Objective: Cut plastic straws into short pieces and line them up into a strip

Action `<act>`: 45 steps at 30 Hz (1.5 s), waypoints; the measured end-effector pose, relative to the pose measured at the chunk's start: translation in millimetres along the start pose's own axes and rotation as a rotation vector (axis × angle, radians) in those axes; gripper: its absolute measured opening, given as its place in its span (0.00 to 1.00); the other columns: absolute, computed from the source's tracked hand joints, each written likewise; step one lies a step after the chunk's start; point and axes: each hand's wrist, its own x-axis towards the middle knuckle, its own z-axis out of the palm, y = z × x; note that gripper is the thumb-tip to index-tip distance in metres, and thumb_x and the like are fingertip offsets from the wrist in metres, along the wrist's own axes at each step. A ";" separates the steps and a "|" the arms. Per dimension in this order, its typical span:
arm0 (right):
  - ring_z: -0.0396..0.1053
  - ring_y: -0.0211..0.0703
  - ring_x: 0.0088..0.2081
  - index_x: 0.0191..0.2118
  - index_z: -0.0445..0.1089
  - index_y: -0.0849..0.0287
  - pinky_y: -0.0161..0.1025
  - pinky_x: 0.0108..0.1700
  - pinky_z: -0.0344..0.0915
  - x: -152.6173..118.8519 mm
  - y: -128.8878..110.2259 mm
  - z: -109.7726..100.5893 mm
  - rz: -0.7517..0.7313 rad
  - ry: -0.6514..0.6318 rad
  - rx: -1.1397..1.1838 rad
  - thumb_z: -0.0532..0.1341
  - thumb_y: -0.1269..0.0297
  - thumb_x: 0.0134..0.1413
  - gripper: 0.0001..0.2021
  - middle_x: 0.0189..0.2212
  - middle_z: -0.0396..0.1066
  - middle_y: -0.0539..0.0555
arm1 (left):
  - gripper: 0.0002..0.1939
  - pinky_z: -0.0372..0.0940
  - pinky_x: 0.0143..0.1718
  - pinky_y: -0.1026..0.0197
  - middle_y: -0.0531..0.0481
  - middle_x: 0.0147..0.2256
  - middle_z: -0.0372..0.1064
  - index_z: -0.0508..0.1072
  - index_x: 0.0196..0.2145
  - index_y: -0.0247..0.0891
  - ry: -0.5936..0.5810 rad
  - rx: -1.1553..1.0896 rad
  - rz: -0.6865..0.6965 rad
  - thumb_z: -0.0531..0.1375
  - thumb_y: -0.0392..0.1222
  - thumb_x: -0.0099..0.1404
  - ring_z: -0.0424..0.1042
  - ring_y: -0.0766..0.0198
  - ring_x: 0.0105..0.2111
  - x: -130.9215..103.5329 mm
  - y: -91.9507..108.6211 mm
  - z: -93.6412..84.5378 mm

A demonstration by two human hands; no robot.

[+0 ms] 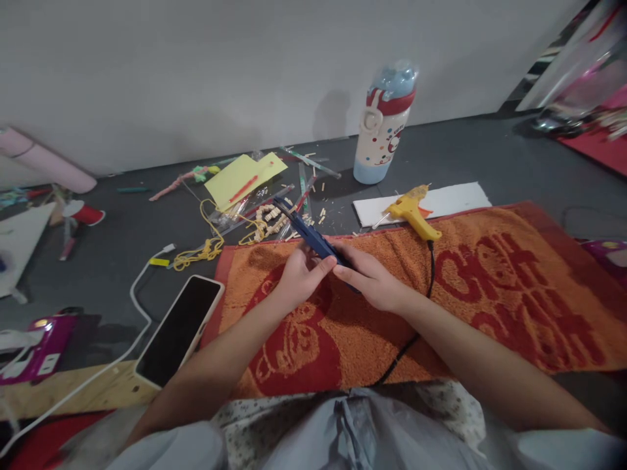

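Note:
Both hands hold a long dark blue tool point(314, 239) over the orange towel. It points up and to the left, and its exact kind is unclear. My left hand point(302, 274) is closed around its near left side, with the thumb on top. My right hand point(368, 275) grips the lower right end, its thumb close to the left one. Just beyond the tool's far tip lies a chain of small wooden pieces point(268, 220). Several loose wooden bits point(322, 214) are scattered beside it. The fingers hide part of the tool.
A yellow glue gun point(412, 210) rests across a white board point(460, 200) and the orange towel point(392, 333), its cord running toward me. Behind stands a bottle point(383, 130). To the left are a phone point(180, 331), a white cable point(137, 287), yellow yarn point(198, 254) and yellow paper point(235, 177).

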 end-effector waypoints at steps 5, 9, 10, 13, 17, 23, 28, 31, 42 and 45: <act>0.65 0.53 0.54 0.56 0.60 0.60 0.53 0.57 0.59 -0.2 -1.1 1.5 0.037 0.012 -0.017 0.51 0.53 0.61 0.22 0.53 0.68 0.62 | 0.25 0.64 0.40 0.61 0.48 0.35 0.69 0.68 0.35 0.37 0.020 -0.006 -0.009 0.67 0.57 0.48 0.69 0.62 0.36 -1.0 1.1 2.8; 0.66 0.53 0.53 0.55 0.61 0.61 0.53 0.56 0.59 -0.1 -1.9 1.8 0.066 0.011 -0.038 0.51 0.54 0.61 0.22 0.53 0.68 0.62 | 0.24 0.64 0.40 0.61 0.48 0.34 0.68 0.68 0.34 0.36 0.037 -0.018 -0.021 0.67 0.57 0.48 0.67 0.63 0.35 -1.5 0.1 3.6; 0.66 0.53 0.53 0.55 0.61 0.62 0.53 0.56 0.59 -0.1 -2.0 1.7 0.067 0.009 -0.040 0.51 0.54 0.61 0.22 0.53 0.68 0.63 | 0.24 0.63 0.40 0.61 0.48 0.34 0.68 0.68 0.34 0.36 0.037 -0.022 -0.021 0.67 0.56 0.48 0.67 0.63 0.35 -1.6 -0.2 3.6; 0.67 0.54 0.53 0.54 0.61 0.62 0.53 0.56 0.60 -0.1 -2.3 1.4 0.070 0.010 -0.052 0.51 0.54 0.61 0.22 0.52 0.69 0.63 | 0.23 0.63 0.40 0.61 0.48 0.34 0.68 0.68 0.34 0.36 0.035 -0.028 -0.023 0.67 0.56 0.49 0.67 0.63 0.35 -2.0 -0.5 3.7; 0.68 0.54 0.50 0.53 0.63 0.61 0.52 0.53 0.62 -0.3 -2.3 0.9 0.067 0.018 -0.064 0.51 0.54 0.60 0.21 0.51 0.70 0.62 | 0.23 0.64 0.39 0.61 0.49 0.34 0.68 0.69 0.34 0.36 0.036 -0.031 -0.029 0.67 0.56 0.49 0.67 0.64 0.34 -2.6 -1.1 3.9; 0.69 0.52 0.49 0.53 0.63 0.60 0.51 0.52 0.62 0.9 -0.6 2.3 0.081 0.022 -0.012 0.50 0.53 0.61 0.21 0.49 0.71 0.61 | 0.21 0.64 0.38 0.62 0.49 0.34 0.70 0.70 0.33 0.36 0.026 -0.059 -0.063 0.67 0.54 0.50 0.69 0.64 0.34 0.1 -6.3 1.6; 0.66 0.48 0.50 0.56 0.61 0.59 0.46 0.53 0.62 2.6 1.3 -0.8 0.121 0.025 0.160 0.52 0.52 0.59 0.23 0.49 0.69 0.58 | 0.27 0.65 0.45 0.60 0.45 0.40 0.72 0.70 0.39 0.37 -0.006 -0.120 -0.078 0.69 0.55 0.45 0.72 0.61 0.41 6.9 -5.4 -4.1; 0.68 0.45 0.39 0.52 0.64 0.62 0.42 0.43 0.65 0.8 1.8 -9.7 0.205 0.053 0.221 0.53 0.50 0.58 0.23 0.39 0.70 0.57 | 0.32 0.64 0.50 0.56 0.41 0.45 0.72 0.68 0.43 0.36 0.008 -0.191 -0.063 0.69 0.57 0.44 0.71 0.57 0.47 13.6 -1.4 -14.0; 0.65 0.52 0.52 0.58 0.60 0.58 0.47 0.54 0.60 -5.1 -2.0 -34.8 0.161 -0.140 0.032 0.55 0.50 0.57 0.26 0.51 0.68 0.56 | 0.24 0.70 0.43 0.56 0.45 0.38 0.75 0.73 0.37 0.37 0.094 -0.130 0.023 0.69 0.54 0.46 0.75 0.58 0.40 33.1 4.2 -54.8; 0.64 0.53 0.53 0.59 0.58 0.60 0.49 0.55 0.60 -3.9 -1.1 -34.9 0.109 -0.200 0.008 0.54 0.51 0.58 0.27 0.52 0.68 0.58 | 0.19 0.71 0.42 0.56 0.46 0.36 0.76 0.74 0.33 0.35 0.049 -0.131 0.030 0.69 0.50 0.49 0.75 0.60 0.38 30.4 4.2 -53.6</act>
